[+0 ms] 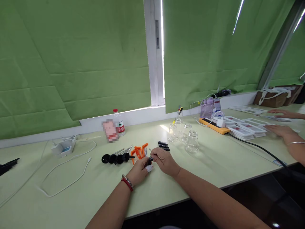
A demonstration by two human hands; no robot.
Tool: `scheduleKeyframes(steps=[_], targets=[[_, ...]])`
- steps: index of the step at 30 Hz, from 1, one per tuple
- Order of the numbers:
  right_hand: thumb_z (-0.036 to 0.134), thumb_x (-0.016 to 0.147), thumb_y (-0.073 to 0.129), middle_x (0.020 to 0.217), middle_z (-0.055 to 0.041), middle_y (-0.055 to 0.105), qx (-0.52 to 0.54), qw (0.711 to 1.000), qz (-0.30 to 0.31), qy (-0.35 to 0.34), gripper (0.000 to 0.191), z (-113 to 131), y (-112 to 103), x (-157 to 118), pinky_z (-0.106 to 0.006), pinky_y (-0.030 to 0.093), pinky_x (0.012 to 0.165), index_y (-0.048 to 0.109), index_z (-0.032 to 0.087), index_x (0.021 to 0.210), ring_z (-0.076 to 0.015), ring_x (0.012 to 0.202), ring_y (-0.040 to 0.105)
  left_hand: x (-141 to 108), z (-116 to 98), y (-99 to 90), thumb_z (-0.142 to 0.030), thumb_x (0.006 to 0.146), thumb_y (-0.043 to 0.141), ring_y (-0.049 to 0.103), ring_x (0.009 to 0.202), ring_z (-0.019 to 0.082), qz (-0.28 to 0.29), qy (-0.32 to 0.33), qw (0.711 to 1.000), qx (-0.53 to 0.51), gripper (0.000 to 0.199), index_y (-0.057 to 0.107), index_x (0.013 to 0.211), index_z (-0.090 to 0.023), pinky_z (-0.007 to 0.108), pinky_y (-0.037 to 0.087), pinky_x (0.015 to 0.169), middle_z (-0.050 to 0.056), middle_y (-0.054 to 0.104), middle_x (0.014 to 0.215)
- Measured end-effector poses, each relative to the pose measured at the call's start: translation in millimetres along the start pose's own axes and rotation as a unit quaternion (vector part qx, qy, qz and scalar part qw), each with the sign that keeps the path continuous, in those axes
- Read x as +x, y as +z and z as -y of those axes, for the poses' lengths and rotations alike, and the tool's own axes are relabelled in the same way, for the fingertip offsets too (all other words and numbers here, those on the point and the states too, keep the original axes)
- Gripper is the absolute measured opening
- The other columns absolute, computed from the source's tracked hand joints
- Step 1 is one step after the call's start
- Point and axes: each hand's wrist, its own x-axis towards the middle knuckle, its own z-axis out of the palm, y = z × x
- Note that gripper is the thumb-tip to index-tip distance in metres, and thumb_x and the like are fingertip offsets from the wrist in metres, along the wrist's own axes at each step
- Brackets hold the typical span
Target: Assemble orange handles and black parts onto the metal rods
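My left hand (140, 171) is closed around a small black part (150, 161), whose exact kind I cannot make out. Thumb and fingers of my right hand (164, 160) pinch at the top of that same part. Just beyond the hands lie orange plastic pieces (138, 152) shaped like hooks or handles. Left of these is a row of black round caps (115, 158), with thin metal rods (127, 149) behind them. Several slim black pieces (163, 146) rest beyond my right hand. Farther right stand clear glass jars (192, 142).
A water bottle (121, 124) with a red cap stands near the window ledge. White cables (69, 170) and a white charger box (64, 148) occupy the left. At right are an orange power strip (214, 126), stacked white frames (240, 131) and a co-worker's hands (281, 132).
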Motion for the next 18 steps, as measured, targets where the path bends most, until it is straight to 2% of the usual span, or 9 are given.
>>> scheduleKeyframes(steps=[8,18], targets=[[0.020,0.091,0.040,0.085,-0.0054,0.061,0.001,1.000,0.006,-0.015,0.015,3.1,0.0,0.5,-0.029,0.048,0.073,0.056,0.020,0.089,-0.0150,0.078,0.057,0.3,1.4,-0.1,-0.031,0.079,0.054,0.041,0.049,0.011,0.002,-0.006,1.000,-0.008,0.015,0.045,0.076,-0.019,0.025,0.033,0.050,-0.004,0.041,0.061],[0.019,0.091,0.042,0.082,-0.0046,0.061,-0.009,1.000,-0.010,0.007,0.015,1.9,-0.8,0.7,-0.027,0.048,0.072,0.057,0.020,0.088,-0.0145,0.077,0.057,0.1,4.9,-0.3,-0.030,0.080,0.054,0.041,0.051,0.011,0.013,0.006,1.000,-0.012,0.014,0.047,0.078,-0.019,0.025,0.033,0.051,-0.004,0.041,0.061]])
